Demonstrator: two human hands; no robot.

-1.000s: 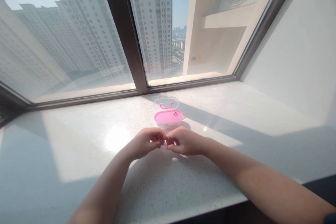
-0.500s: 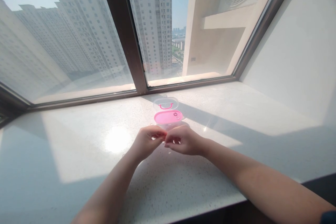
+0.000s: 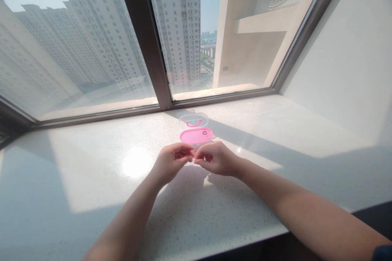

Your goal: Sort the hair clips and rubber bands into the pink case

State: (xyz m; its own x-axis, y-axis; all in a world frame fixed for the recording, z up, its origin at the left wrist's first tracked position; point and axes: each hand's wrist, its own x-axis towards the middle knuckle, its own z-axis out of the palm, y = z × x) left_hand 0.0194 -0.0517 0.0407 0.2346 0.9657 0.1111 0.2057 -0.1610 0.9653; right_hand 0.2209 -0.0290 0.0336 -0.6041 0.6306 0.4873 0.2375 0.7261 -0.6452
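Observation:
My left hand [image 3: 173, 161] and my right hand [image 3: 217, 158] meet low over the sill, fingertips pinched close together. Whatever is between the fingertips is too small and too hidden to name. Just beyond them stands a small oval box with a pink top [image 3: 196, 135], a dark round mark near its right end; my hands hide part of its near side. Behind this box lies a clear oval lid [image 3: 185, 119] with a pink curved handle [image 3: 194, 124].
The pale speckled window sill [image 3: 101, 163] carries bright sun patches and shadow bands. A brown window frame [image 3: 163, 100] runs along its back, and a white wall [image 3: 343, 69] rises on the right. The sill's front edge drops off into a dark area.
Both hands have risen slightly toward the pink-topped box, and a small gap has opened between their fingertips. The box and the clear lid stay where they were.

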